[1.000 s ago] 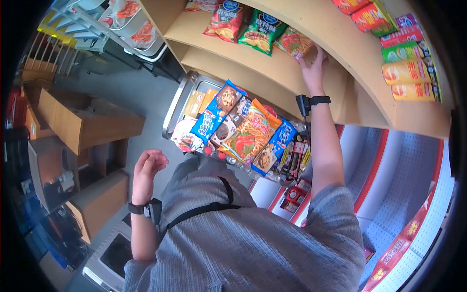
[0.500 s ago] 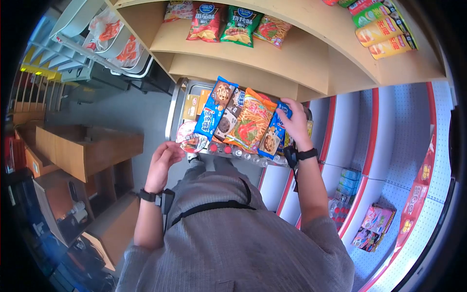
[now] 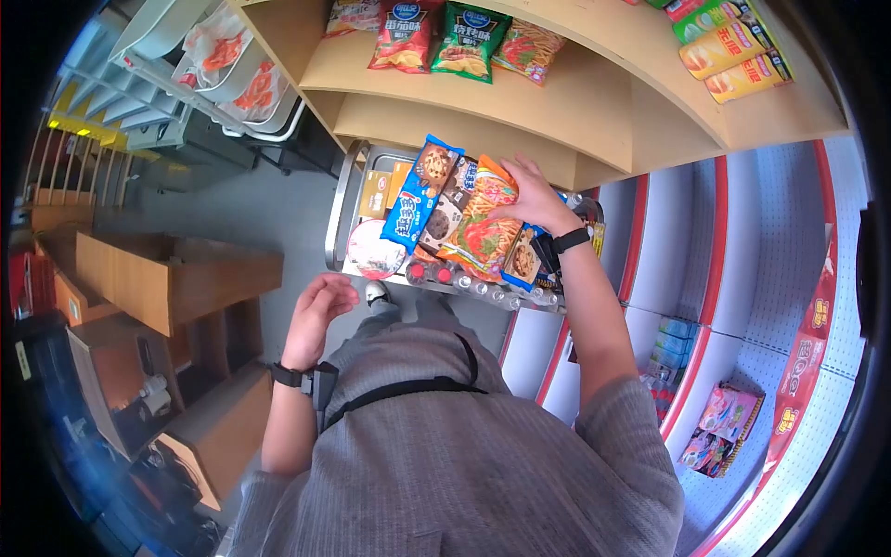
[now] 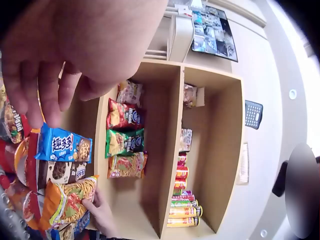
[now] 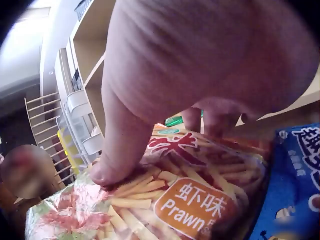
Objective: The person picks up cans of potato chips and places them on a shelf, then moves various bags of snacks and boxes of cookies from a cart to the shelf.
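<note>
My right hand (image 3: 540, 202) is over an orange bag of prawn-flavour snack sticks (image 3: 478, 232) lying on a loaded metal cart (image 3: 340, 204). In the right wrist view its thumb (image 5: 107, 172) presses on the printed front, while the other fingers reach over the bag's top edge, partly hidden. A blue cookie pack (image 3: 422, 190) and a brown cookie pack (image 3: 442, 223) lie left of the bag, and another blue cookie pack (image 3: 522, 258) lies on its right. My left hand (image 3: 320, 304), loosely curled and holding nothing, hovers near a round tub (image 3: 371, 246) at the cart's near left.
On the wooden shelf (image 3: 575, 107) beyond the cart stand a red chip bag (image 3: 406, 37), a green chip bag (image 3: 471, 42) and a similar snack-stick bag (image 3: 531, 51). Yellow canisters (image 3: 742, 74) stand at its right. Bottles (image 3: 487, 292) line the cart's near edge. White shelving (image 3: 673, 241) rises at right.
My right hand has come down from the snack-stick bag on the shelf to the cart, passed over the right-hand blue cookie pack, and now holds the orange bag. My left hand stays near the cart's left.
</note>
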`<action>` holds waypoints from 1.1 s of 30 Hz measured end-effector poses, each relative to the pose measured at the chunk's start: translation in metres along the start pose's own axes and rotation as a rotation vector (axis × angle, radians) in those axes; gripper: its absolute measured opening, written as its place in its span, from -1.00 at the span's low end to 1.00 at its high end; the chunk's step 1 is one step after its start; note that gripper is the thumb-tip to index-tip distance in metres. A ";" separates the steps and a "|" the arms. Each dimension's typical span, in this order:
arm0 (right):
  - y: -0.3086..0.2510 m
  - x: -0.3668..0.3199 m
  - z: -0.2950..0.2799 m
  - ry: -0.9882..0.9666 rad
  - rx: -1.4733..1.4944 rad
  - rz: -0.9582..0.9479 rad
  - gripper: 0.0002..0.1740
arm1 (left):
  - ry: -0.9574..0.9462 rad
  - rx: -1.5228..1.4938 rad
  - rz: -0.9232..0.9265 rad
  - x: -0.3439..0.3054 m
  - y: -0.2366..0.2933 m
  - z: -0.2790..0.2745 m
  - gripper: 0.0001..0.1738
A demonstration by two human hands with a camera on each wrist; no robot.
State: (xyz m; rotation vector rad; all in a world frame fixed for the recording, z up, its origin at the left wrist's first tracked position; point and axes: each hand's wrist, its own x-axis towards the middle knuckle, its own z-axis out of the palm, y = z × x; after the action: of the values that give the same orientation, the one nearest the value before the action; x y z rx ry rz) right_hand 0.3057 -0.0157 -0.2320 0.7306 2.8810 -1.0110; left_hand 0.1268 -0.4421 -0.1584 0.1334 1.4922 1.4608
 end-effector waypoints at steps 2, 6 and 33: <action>0.001 0.002 0.002 0.017 0.004 -0.008 0.15 | 0.028 -0.025 -0.004 -0.008 -0.005 -0.010 -0.72; 0.003 0.003 0.002 -0.017 0.268 -0.021 -0.03 | 0.094 -0.062 -0.017 -0.015 -0.010 -0.014 -0.72; -0.196 -0.078 -0.053 0.288 0.207 -0.185 -0.17 | -0.588 0.296 0.378 0.033 0.027 0.092 0.17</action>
State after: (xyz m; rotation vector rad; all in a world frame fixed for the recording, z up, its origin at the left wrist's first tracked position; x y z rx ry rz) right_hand 0.2988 -0.1518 -0.0625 0.6787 3.1716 -1.3458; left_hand 0.1592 -0.3491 -0.1332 0.9843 1.2132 1.3139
